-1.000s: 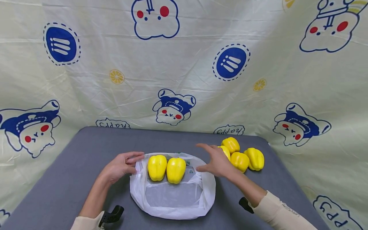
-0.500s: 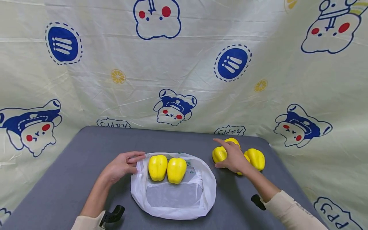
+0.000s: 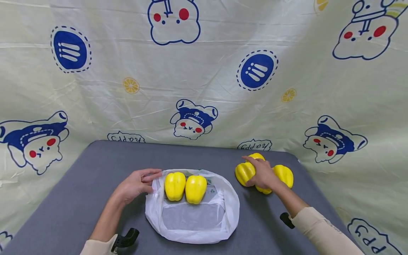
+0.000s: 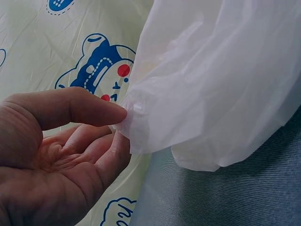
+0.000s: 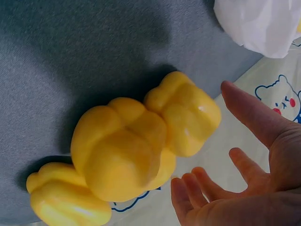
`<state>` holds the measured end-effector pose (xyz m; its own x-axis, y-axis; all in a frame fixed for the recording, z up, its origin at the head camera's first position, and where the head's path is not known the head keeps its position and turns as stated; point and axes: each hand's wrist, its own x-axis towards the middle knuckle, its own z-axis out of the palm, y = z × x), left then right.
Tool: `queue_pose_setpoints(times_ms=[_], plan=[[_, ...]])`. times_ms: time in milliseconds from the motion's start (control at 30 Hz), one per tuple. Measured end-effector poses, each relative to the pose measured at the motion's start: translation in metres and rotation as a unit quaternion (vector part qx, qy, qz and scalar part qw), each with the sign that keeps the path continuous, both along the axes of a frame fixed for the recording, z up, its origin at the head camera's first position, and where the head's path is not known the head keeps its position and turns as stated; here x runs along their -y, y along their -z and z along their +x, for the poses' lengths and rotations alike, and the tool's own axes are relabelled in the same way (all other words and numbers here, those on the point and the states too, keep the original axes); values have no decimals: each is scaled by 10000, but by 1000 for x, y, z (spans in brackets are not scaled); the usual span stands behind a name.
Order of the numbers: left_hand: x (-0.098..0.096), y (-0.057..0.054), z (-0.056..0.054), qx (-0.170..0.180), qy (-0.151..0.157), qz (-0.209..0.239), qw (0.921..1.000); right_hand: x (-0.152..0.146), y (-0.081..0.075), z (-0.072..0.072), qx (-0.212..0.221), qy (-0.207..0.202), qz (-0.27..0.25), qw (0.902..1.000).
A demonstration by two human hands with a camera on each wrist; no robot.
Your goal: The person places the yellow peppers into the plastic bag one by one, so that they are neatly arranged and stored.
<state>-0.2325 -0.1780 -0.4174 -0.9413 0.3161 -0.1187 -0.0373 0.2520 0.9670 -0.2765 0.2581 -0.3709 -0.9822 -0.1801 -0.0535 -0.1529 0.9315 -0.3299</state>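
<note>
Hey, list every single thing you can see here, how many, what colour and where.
Table: 1, grey, across the lower half of the head view
Backdrop sheet: 1, pale with blue, red and orange prints, behind the table
Bag: 1, white, on the table
Bagged peppers: 2, yellow, side by side inside the bag
Loose peppers: 4, yellow, clustered right of the bag
Wrist pieces: 2, black, one per wrist
Sleeves: 2, cream, bottom edge
Left grip: 1, bare, pinching the bag's rim
Right grip: 1, bare, over the loose peppers

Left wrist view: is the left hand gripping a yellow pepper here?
No, the left hand pinches only the edge of the white bag.
</note>
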Motion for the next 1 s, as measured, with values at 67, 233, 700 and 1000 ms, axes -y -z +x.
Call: queue_pose_setpoints(times_ms=[67, 233, 700, 1000], plan=[[0, 0, 0, 6, -6, -15, 10000, -1, 1, -2, 26, -20, 68, 10000], [0, 0, 0, 28, -22, 8, 10000, -5, 5, -7, 50, -49, 140, 9999], [0, -1, 0, 84, -117, -1, 9999, -17, 17, -18, -45, -221, 243, 9995], [-1, -1, 2, 32, -112, -45, 9999, -17, 20, -20, -10, -197, 257, 9995]])
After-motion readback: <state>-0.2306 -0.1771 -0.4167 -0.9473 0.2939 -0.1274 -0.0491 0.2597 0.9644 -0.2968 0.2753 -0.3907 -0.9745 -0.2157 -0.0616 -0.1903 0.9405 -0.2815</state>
